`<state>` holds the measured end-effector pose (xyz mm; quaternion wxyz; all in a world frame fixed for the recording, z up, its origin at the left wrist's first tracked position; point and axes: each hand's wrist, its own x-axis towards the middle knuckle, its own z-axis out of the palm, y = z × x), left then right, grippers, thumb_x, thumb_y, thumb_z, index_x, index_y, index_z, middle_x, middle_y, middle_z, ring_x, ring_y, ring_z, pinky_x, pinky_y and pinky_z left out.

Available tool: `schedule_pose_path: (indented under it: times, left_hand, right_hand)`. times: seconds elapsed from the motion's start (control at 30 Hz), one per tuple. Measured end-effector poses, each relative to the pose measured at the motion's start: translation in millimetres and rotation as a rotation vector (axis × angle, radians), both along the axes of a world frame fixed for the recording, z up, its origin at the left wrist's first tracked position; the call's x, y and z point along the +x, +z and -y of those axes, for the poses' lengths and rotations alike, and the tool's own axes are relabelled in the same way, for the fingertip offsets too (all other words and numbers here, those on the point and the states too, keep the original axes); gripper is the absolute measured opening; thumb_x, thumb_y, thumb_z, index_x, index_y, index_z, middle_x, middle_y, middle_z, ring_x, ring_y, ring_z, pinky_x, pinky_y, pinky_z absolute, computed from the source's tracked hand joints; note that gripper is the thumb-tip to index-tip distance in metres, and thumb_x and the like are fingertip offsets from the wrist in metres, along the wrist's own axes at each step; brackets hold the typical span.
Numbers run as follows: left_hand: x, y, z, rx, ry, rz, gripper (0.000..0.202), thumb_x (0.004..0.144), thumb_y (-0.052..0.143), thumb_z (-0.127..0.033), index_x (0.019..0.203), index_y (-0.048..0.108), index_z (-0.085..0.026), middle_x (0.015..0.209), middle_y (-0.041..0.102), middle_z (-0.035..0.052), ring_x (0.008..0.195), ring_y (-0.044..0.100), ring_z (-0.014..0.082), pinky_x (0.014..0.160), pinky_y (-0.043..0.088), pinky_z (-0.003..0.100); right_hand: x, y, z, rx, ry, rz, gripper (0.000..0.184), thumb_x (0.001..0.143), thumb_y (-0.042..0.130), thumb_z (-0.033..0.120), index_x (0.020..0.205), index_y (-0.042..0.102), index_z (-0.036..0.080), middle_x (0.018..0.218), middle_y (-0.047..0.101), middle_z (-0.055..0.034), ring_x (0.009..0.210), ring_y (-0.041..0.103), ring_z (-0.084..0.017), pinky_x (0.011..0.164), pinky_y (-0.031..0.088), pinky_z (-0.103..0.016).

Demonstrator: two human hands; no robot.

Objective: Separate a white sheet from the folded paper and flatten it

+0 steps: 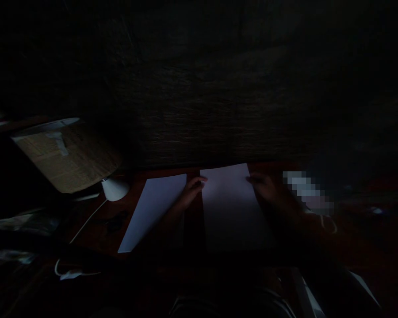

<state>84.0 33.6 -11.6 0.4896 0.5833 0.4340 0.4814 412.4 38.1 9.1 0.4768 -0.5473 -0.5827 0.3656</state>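
Note:
A white sheet of paper is in front of me, its lower part fading into shadow. My left hand pinches the sheet's left edge near the top, thumb and fingertips closed on it. At the opposite edge, my right hand grips the paper between thumb and fingers. Beneath my left forearm lies a second white sheet on the dark reddish table, partly hidden by the arm.
A lamp with a brownish shade and a white base stands at the left. A dark object, perhaps scissors, lies near its white cord. A blurred-out pale object is at the right. A dark textured wall rises behind.

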Motion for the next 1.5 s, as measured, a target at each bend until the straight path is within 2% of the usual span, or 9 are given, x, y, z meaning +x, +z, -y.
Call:
schedule_pose_path:
  times: [0.13,0.27,0.47,0.77,1.0,1.2,1.37,1.5]
  left_hand:
    - [-1,-0.2,1,0.011,-0.008,0.004,0.025,0.083,0.073,-0.030,0.106,0.077,-0.021,0.126,0.072,0.0077,0.116,0.063,0.0260,0.097,0.049,0.035]
    - [-1,2.5,2,0.026,-0.018,-0.036,0.027,0.085,0.070,-0.028,0.110,0.076,-0.021,0.116,0.072,0.0059,0.102,0.063,0.0228,0.089,0.049,0.033]
    - [-2,7.4,3,0.066,-0.010,-0.082,0.028,0.083,0.068,-0.022,0.109,0.076,-0.021,0.106,0.071,0.0039,0.094,0.062,0.0212,0.087,0.048,0.032]
    - [1,8.2,5,0.038,-0.004,-0.032,0.024,0.084,0.070,-0.026,0.107,0.079,-0.022,0.122,0.074,0.0066,0.117,0.064,0.0278,0.101,0.048,0.039]
    - [-1,6.8,3,0.024,-0.012,-0.014,0.026,0.084,0.074,-0.031,0.108,0.080,-0.022,0.125,0.074,0.0078,0.116,0.065,0.0281,0.099,0.049,0.039]
    - [-3,4.6,2,0.052,-0.006,-0.044,0.033,0.085,0.076,-0.037,0.114,0.079,-0.021,0.116,0.076,0.0080,0.109,0.067,0.0261,0.094,0.051,0.037]
    - [-4,5.9,1,0.011,0.005,-0.112,0.036,0.083,0.073,-0.026,0.119,0.078,-0.021,0.116,0.075,0.0078,0.097,0.067,0.0235,0.087,0.053,0.037]
    - [-3,6.4,1,0.034,0.022,-0.127,0.039,0.078,0.071,-0.016,0.116,0.078,-0.022,0.123,0.074,0.0074,0.108,0.067,0.0257,0.096,0.052,0.039]
  right_hand:
    - [-1,4.4,4,-0.015,-0.017,-0.010,0.029,0.072,0.078,0.051,0.080,0.077,0.023,0.091,0.081,-0.0081,0.088,0.074,-0.032,0.085,0.058,-0.046]
    - [-4,7.9,6,0.010,-0.027,-0.034,0.032,0.071,0.082,0.054,0.081,0.076,0.023,0.094,0.081,-0.0090,0.091,0.074,-0.032,0.087,0.058,-0.047]
    - [-7,3.1,5,0.062,0.004,-0.095,0.041,0.068,0.084,0.061,0.083,0.076,0.024,0.095,0.081,-0.0092,0.091,0.075,-0.032,0.084,0.060,-0.047]
    - [-6,-10.1,-6,0.081,-0.002,-0.117,0.041,0.064,0.084,0.059,0.083,0.075,0.024,0.093,0.080,-0.0075,0.090,0.074,-0.031,0.083,0.059,-0.046]
    - [-8,-4.3,-1,0.099,-0.004,-0.116,0.039,0.064,0.083,0.059,0.080,0.074,0.025,0.092,0.080,-0.0072,0.091,0.074,-0.031,0.085,0.058,-0.046]
    - [-5,1.5,4,0.059,0.001,-0.082,0.038,0.066,0.082,0.059,0.078,0.073,0.024,0.090,0.079,-0.0053,0.088,0.073,-0.029,0.086,0.058,-0.045]
    - [-10,3.6,6,0.029,-0.055,-0.063,0.031,0.069,0.082,0.053,0.077,0.071,0.024,0.092,0.079,-0.0074,0.092,0.073,-0.030,0.090,0.058,-0.048]
    - [-11,12.8,1,0.024,-0.167,-0.031,0.025,0.072,0.079,0.045,0.077,0.067,0.024,0.095,0.078,-0.0110,0.097,0.072,-0.032,0.097,0.056,-0.051]
